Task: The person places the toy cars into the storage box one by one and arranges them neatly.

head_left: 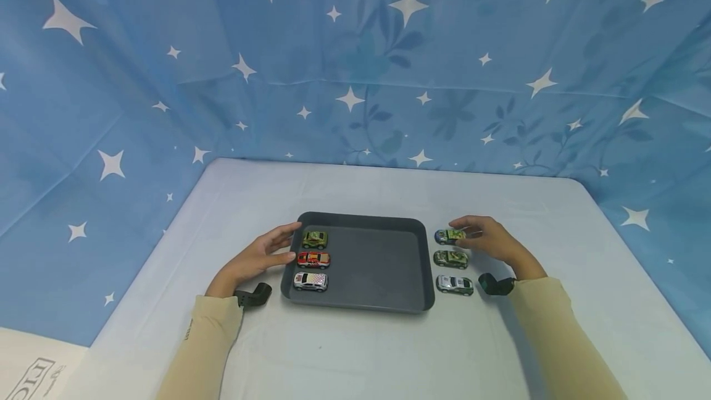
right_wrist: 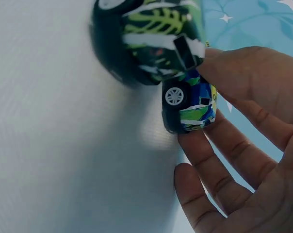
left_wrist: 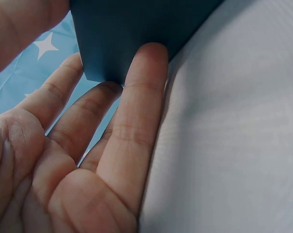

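Head view: touching the left edge of the grey tray point(head_left: 378, 264) with the left hand point(head_left: 257, 259), with spread fingers. Inside, in a column along that edge: green car point(head_left: 315, 239), red car point(head_left: 313, 260), white car point(head_left: 310, 281). Right of the tray, on the worktop point(head_left: 366, 350): blue-and-green car point(head_left: 444, 237) between thumb and fingers of the right hand point(head_left: 491, 241), then camouflage car point(head_left: 451, 258) and silver car point(head_left: 454, 284) nearer. Cannot tell, with contact partly hidden in the right wrist view, whether pinched.

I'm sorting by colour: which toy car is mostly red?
The middle car of the three inside the tray; the other five are mainly green, blue, white or silver.
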Demonstrator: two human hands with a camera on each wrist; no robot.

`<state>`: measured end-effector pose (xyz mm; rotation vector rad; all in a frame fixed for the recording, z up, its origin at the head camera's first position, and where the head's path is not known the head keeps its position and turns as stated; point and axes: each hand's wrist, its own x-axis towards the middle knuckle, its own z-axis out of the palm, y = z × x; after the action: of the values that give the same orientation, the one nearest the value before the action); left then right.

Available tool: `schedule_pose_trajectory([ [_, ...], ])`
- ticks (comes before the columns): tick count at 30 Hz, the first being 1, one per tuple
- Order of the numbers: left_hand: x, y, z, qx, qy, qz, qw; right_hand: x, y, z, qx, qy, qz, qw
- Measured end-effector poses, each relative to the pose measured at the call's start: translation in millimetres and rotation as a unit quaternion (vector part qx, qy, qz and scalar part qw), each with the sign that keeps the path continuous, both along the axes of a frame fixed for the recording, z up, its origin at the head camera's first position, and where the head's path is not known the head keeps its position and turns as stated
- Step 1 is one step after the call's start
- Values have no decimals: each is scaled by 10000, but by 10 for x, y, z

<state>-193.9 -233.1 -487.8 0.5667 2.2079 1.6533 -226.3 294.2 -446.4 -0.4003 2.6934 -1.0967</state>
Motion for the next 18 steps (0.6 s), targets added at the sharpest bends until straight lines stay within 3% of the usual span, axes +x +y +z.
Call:
schedule_pose_trajectory([
  [18, 14, 5, 27, -66, -59, 55, 9999, -82, -22, 2, 401, 61, 168, 9990],
])
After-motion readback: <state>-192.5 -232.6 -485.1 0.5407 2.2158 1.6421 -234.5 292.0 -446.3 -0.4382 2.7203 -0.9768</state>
